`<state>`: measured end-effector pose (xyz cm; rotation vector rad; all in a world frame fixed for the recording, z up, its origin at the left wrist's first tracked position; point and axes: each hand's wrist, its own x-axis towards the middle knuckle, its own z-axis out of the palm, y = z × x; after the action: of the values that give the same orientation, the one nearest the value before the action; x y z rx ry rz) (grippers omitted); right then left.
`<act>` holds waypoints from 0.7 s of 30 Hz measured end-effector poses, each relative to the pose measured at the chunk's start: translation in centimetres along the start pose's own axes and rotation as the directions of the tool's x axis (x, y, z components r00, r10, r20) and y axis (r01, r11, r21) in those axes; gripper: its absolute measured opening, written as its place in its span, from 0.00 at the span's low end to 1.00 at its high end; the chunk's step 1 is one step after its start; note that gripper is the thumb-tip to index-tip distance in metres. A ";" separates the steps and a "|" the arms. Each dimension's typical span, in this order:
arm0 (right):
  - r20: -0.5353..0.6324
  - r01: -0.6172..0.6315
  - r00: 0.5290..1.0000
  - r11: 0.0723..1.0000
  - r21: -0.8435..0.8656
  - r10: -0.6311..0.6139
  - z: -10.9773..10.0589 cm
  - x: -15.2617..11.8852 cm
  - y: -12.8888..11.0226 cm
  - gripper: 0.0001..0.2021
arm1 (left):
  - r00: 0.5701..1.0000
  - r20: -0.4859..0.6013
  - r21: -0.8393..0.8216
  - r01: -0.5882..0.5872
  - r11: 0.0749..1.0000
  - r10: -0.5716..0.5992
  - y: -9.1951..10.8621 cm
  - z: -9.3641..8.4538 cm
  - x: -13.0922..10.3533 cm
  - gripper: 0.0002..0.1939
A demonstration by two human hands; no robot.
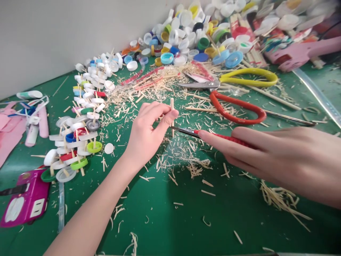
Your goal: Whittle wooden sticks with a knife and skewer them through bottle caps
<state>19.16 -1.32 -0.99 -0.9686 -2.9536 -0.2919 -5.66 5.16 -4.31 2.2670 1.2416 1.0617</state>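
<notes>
Near the middle, my left hand point(149, 128) pinches a short wooden stick point(172, 104) upright between thumb and fingers. My right hand point(266, 153) is closed around the red handle of a knife point(186, 131), its index finger stretched along the handle. The blade's tip meets the lower part of the stick, just below my left thumb. Pale wood shavings point(195, 169) lie under and around both hands on the green table point(149, 220). Large scissors point(237, 111) with one yellow and one red handle lie spread behind my right hand.
Bottle caps threaded with sticks point(77, 142) stand in rows at the left. Loose caps point(183, 39) are heaped against the wall. A pink glue gun point(298, 53) lies at the back right, a magenta case point(26, 199) at the front left. A metal rod point(289, 117) rests beyond my right hand.
</notes>
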 end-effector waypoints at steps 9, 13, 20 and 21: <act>-0.118 0.000 0.993 0.999 0.046 0.006 2.0 0.1 -0.1 0.31 | 1.000 0.017 -0.009 0.011 1.000 -0.011 -0.1 -0.3 0.1 0.12; -0.035 0.004 0.999 0.999 0.037 -0.003 1.3 0.2 0.2 0.31 | 0.999 0.030 -0.048 0.018 0.999 -0.016 0.1 -0.2 0.1 0.11; 0.009 0.013 1.000 0.994 0.113 -0.014 1.1 -0.4 0.2 0.30 | 0.996 0.088 -0.079 0.024 0.997 -0.017 0.4 -0.2 0.0 0.11; 0.010 0.012 1.000 0.992 0.126 -0.013 1.3 -0.5 0.3 0.30 | 0.996 0.083 -0.072 0.022 0.997 -0.016 0.4 -0.3 -0.1 0.12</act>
<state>19.73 -1.15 -2.23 -0.9394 -2.9466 -0.0986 -5.64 4.87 -3.93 2.2165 1.1697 0.9802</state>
